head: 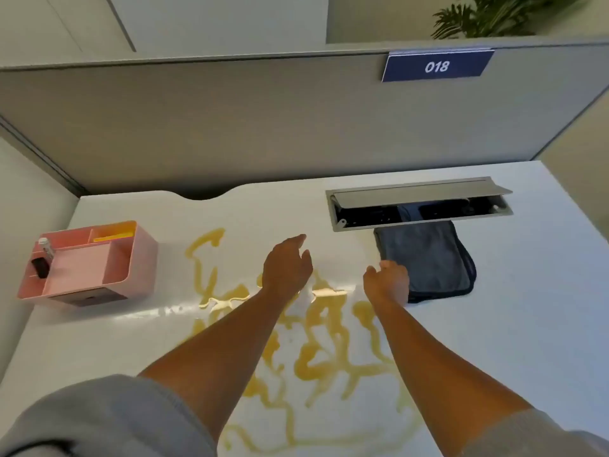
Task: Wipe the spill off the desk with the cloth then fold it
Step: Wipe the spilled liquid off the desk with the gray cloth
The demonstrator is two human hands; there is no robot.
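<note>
A grey fabric partition (230,127) runs right across the back at twelve o'clock, and clipped to its top edge toward one o'clock sits a blue sign (436,66) reading 018. Above that, pale walls, and green plant fronds (494,18) peeking over at the far one o'clock corner. Down at two o'clock a metal cable hatch (418,202) stands with its lid propped open. Over at nine o'clock, a pink organiser tray (85,268), and a bright glare streaks the white surface beside it.

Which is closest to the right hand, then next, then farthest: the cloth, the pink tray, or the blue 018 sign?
From the right hand:
1. Cloth, right beside it.
2. Pink tray, far left on the desk.
3. Blue sign, up on the divider.
</note>
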